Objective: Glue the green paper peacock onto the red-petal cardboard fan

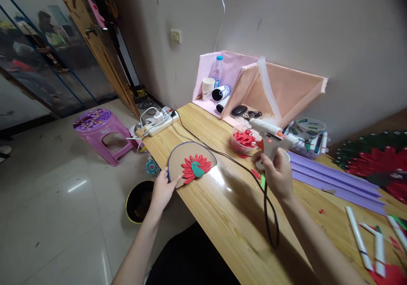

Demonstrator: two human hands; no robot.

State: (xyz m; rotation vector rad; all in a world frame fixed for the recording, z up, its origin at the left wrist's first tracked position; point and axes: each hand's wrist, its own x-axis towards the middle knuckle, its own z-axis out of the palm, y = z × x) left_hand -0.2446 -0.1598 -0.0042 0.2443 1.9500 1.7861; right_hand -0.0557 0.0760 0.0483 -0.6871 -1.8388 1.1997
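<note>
My left hand (163,188) grips the near edge of a rounded cardboard piece (178,158) with a dark blue border, thumb on top. Glued-looking red petals (188,174) fan out on the board around a green bird shape (197,169). In my right hand (276,172) is a white hot glue gun (270,138), raised above the table, its fingers wrapped round the handle and a small red light showing. A black cord hangs from the gun and runs across the table. Beyond the gun stands a clear bowl of red petal pieces (244,138).
A white power strip (159,124) lies at the table's left corner. Pink display boxes (282,88) hold a bottle (216,71) and paper cups (208,88). Purple folded strips (330,179) and white paper rolls (359,238) lie right. A pink stool (108,134) and black bucket (139,202) stand on the floor.
</note>
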